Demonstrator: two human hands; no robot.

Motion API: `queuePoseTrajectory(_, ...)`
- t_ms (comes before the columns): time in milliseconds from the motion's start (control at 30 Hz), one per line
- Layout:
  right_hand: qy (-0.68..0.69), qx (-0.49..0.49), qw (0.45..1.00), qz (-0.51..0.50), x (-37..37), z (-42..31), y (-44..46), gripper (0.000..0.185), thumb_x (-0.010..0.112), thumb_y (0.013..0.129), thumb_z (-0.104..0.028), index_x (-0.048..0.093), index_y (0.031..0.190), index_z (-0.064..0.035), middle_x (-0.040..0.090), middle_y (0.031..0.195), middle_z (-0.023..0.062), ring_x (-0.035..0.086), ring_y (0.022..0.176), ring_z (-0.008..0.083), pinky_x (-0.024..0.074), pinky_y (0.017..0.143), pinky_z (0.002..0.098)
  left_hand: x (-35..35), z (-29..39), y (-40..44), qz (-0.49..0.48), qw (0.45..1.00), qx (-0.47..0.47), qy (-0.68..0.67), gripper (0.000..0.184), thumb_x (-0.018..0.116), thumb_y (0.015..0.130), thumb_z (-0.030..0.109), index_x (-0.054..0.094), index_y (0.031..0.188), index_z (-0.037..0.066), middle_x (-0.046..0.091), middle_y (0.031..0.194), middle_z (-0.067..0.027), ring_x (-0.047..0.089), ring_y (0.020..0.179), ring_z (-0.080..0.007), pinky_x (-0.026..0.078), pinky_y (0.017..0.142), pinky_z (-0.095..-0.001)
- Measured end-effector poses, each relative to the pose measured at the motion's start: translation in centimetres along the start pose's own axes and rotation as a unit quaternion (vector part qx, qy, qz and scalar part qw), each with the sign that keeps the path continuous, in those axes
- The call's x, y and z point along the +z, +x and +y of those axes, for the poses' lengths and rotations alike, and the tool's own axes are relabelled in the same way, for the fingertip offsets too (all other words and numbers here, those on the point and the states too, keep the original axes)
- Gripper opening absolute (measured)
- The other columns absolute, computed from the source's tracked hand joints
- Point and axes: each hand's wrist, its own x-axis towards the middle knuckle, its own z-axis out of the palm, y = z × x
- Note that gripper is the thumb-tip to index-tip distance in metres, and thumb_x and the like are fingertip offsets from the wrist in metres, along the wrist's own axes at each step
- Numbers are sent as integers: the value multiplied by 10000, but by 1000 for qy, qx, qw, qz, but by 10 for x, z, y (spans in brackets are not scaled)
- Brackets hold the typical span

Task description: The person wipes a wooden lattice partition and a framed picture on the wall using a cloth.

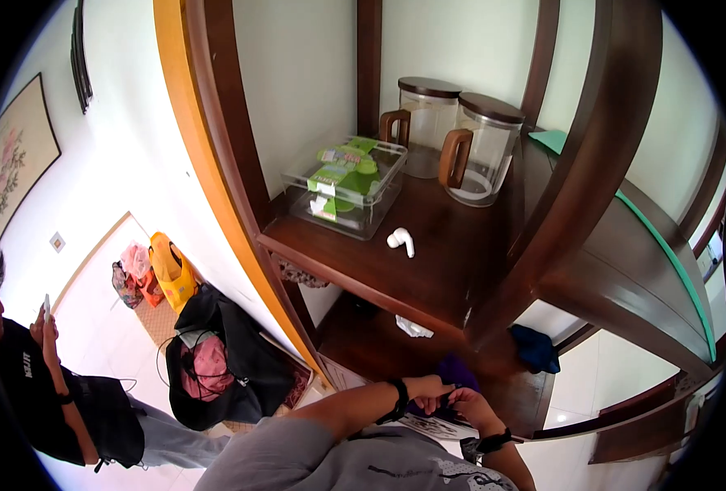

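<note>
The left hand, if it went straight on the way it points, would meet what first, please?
Most likely the right hand, close ahead of the left hand; the purple item is also near, and the depth is unclear.

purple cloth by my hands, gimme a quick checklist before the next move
1. Purple cloth at both hands: ok.
2. Left-hand grip closed on it: cannot tell, partly hidden.
3. Right-hand grip closed on it: cannot tell, too small.
4. White earbud back from front edge of upper shelf: ok.
5. Both clear handled jars upright, lids on: ok.
6. Lower shelf uncluttered: not ok, crumpled white paper lies there.
</note>
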Motion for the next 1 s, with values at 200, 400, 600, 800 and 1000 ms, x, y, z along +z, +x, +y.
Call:
queuePoseTrajectory(200, -48, 14, 997, -52, 11, -12, 31, 195, 581, 776, 51, 568, 916, -85, 566, 825, -25, 503, 684, 67, 395, 587, 191, -12, -14, -17, 18, 997, -3, -69, 711, 247, 950, 567, 620, 835, -27, 667, 661, -133, 666, 582, -207, 509, 529, -309)
queuePoseTrajectory(400, -8, 39, 993, -108, 53, -23, 58, 185, 568, 788, 24, 565, 941, -79, 570, 850, -6, 531, 737, 85, 431, 644, 206, -48, -54, -44, 48, 994, -17, -96, 728, 265, 937, 597, 605, 842, -40, 670, 691, -154, 669, 579, -223, 523, 546, -320)
queuePoseTrajectory(600, 16, 54, 990, -131, 97, -37, 75, 186, 573, 787, -6, 573, 960, -74, 591, 845, 6, 550, 754, 83, 442, 669, 205, -90, -79, -85, 30, 995, -52, -82, 730, 248, 924, 623, 631, 906, 1, 683, 775, -144, 683, 729, -233, 514, 647, -340)
queuePoseTrajectory(800, 25, 61, 991, -118, 112, -36, 83, 182, 575, 779, -21, 575, 957, -64, 602, 852, 18, 566, 778, 92, 457, 689, 212, -110, -94, -95, -16, 995, -51, -83, 764, 244, 915, 647, 631, 954, -10, 689, 795, -164, 690, 753, -236, 528, 650, -335)
queuePoseTrajectory(1000, 37, 69, 997, -26, 120, -34, 86, 174, 565, 726, -13, 606, 892, -44, 635, 775, 50, 601, 662, 116, 467, 591, 218, -112, -91, -90, -43, 997, -46, -53, 781, 252, 902, 670, 643, 915, -6, 684, 773, -143, 684, 715, -220, 512, 638, -324)
